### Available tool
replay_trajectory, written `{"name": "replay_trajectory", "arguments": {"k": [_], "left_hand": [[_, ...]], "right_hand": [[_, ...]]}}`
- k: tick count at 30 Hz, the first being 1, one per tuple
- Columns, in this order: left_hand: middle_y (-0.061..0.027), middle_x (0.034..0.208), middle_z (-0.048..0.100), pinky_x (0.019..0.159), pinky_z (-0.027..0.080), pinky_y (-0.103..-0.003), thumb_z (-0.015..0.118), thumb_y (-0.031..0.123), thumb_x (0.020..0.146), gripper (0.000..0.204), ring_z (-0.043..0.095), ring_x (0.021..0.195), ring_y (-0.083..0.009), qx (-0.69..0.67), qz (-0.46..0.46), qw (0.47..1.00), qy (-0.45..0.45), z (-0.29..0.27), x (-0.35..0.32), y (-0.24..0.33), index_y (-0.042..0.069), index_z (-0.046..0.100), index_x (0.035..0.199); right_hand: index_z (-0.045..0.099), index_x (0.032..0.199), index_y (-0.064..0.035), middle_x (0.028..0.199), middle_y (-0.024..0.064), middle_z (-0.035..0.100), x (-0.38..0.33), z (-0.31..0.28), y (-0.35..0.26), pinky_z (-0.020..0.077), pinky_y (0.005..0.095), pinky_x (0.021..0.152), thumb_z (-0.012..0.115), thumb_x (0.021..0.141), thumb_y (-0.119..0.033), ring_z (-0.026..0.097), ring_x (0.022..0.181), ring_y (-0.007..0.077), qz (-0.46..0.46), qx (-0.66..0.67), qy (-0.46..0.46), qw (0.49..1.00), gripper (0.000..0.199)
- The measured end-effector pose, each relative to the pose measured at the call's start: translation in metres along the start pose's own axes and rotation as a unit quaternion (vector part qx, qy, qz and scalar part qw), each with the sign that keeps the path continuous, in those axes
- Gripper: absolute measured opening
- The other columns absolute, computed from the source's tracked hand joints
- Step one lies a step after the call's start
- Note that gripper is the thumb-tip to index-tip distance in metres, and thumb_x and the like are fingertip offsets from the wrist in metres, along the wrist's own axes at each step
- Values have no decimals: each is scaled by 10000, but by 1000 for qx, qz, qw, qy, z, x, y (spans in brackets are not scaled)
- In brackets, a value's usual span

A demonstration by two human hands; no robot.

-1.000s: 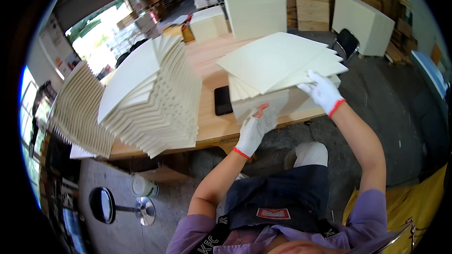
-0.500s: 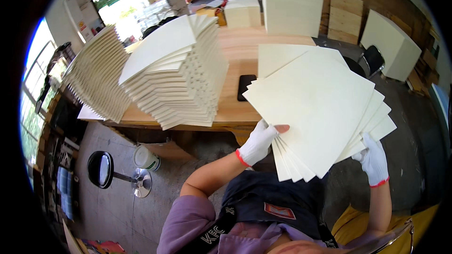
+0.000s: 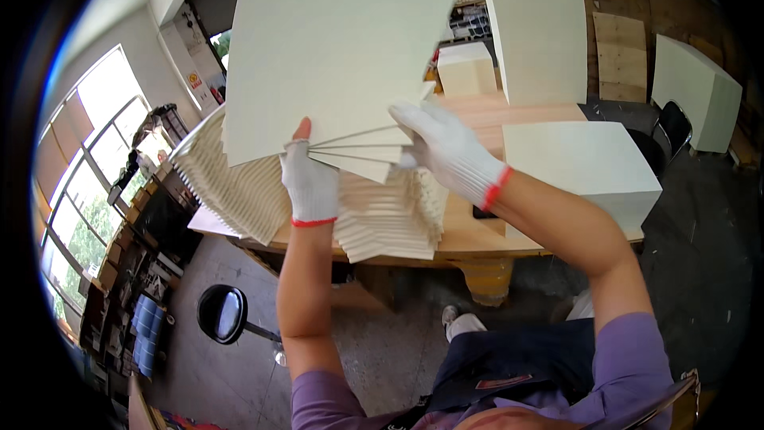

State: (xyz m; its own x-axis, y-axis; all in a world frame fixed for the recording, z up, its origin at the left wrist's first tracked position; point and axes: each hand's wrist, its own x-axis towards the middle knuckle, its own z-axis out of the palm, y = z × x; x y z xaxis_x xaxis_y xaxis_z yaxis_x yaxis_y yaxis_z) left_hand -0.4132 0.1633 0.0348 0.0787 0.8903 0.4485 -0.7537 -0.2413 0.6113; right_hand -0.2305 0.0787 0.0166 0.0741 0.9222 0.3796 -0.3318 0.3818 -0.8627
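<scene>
A fanned batch of cream cardboard sheets (image 3: 334, 48) is held up in front of me, above the table. My left hand (image 3: 310, 179), in a white knit glove with a red cuff, is closed on its lower edge, the bare thumb lying over the top sheet. My gloved right hand (image 3: 454, 147) grips the fanned corners at the lower right; part of its fingers is hidden behind the sheets. Below and behind the batch rises a staggered pile of similar sheets (image 3: 390, 227), its top covered. Left of that stands another pile with wavy edges (image 3: 239, 183).
On the wooden table (image 3: 469, 239) at right sits a squared block of cream sheets (image 3: 573, 155), with a dark phone (image 3: 482, 213) partly hidden beside it. Taller stacks (image 3: 537, 48) stand farther back. A black stool (image 3: 223, 313) is on the floor at left.
Both hands have lifted the fanned sheets off the right-hand block and carried them left, over the staggered pile. My right hand has moved across to their lower right corners. The view has shifted left.
</scene>
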Motion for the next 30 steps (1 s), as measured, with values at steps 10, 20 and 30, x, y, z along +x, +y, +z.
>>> {"name": "replay_trajectory", "arguments": {"k": [10,20,30], "left_hand": [[-160,1332,463,1041,413,-619,598,4,903,384,475,1215,-355,-18,-206,974,95,-73,80,-37,30,479,1268],[-190,1335,489,1064,425,-646,528,-6,955,348,491,1251,-395,-38,-176,982,64,-46,55,-33,20,446,1293],[-202,1434,462,1144,363,-524,525,154,1009,411,454,1341,-352,-168,-197,966,19,-48,-57,7,-7,407,1368]], "right_hand": [[514,1252,44,1131,162,568,79,-5,39,533,423,727,655,933,-407,628,915,297,126,38,92,987,570],[559,1145,27,975,136,592,82,-17,49,608,439,698,641,953,-323,652,799,269,90,88,109,986,408],[601,1242,-44,1038,140,704,-73,-75,29,577,391,683,569,1006,-345,687,779,239,252,-21,-115,961,385]]}}
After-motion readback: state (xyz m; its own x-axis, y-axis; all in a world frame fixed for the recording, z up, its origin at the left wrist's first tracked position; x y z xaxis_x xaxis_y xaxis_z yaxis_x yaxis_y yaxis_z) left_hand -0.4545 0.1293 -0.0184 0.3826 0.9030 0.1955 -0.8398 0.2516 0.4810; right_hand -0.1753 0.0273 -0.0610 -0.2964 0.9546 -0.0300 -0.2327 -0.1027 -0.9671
